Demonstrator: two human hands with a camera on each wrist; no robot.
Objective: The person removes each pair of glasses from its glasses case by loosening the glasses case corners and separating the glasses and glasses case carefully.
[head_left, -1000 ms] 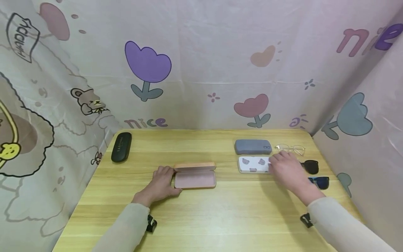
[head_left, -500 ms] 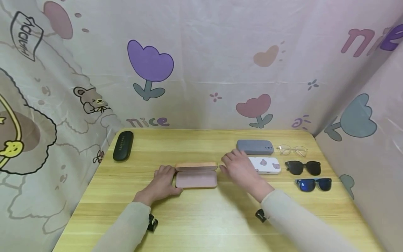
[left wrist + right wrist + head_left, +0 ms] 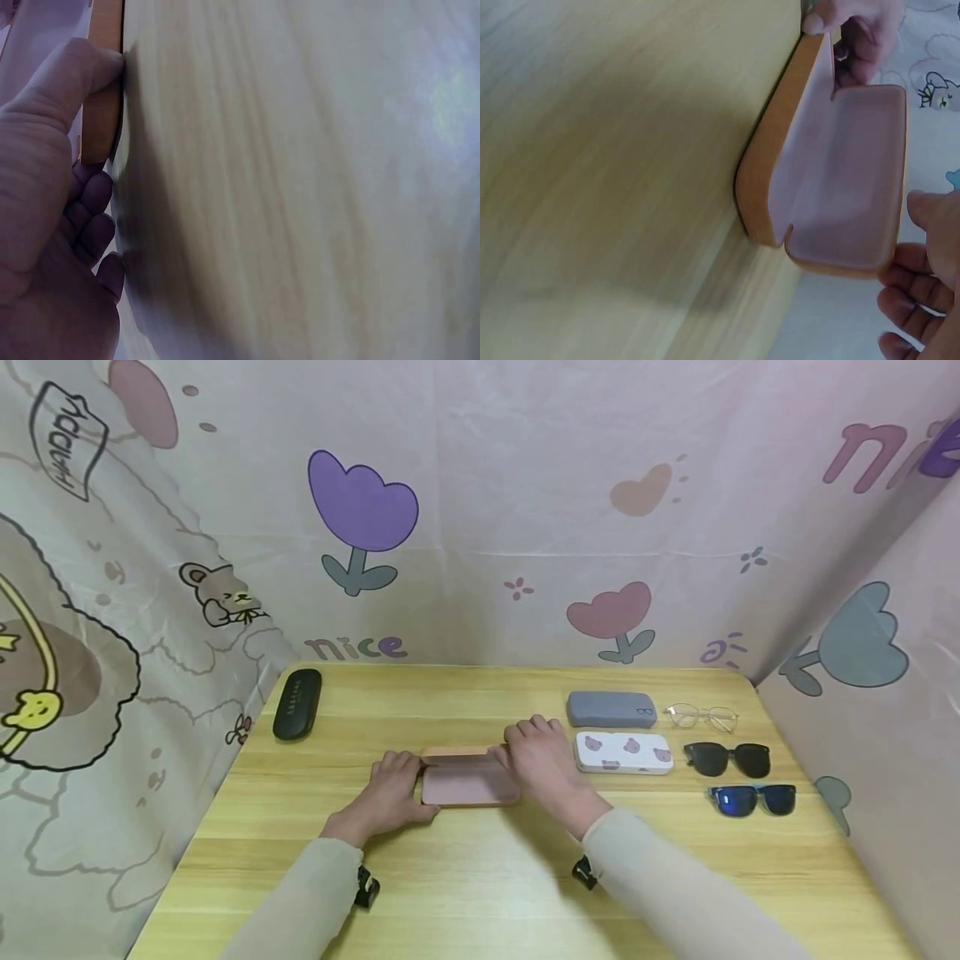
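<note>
An orange glasses case (image 3: 471, 783) with a pink lining lies with its lid raised, in the middle of the table. My left hand (image 3: 390, 789) grips its left end; the left wrist view has the thumb (image 3: 94, 64) pressed on the orange side wall, the other fingers curled behind. At the opposite end is my right hand (image 3: 543, 768). Seen from the right wrist, its thumb (image 3: 922, 208) stands just off the rim of the raised lid (image 3: 855, 176), and its bent fingers (image 3: 911, 281) reach the lid's outer corner. The inside of the case shows only lining.
Right of the hands lie a grey-blue glasses case (image 3: 611, 709) and a white bear-print case (image 3: 624, 753). Beyond them are clear glasses (image 3: 703, 717), black sunglasses (image 3: 727, 760) and blue-lensed sunglasses (image 3: 752, 799). A black case (image 3: 297, 704) lies at the far left.
My right hand has come left from beside the white case and sunglasses to the orange case's lid. My left hand keeps its grip on the case.
</note>
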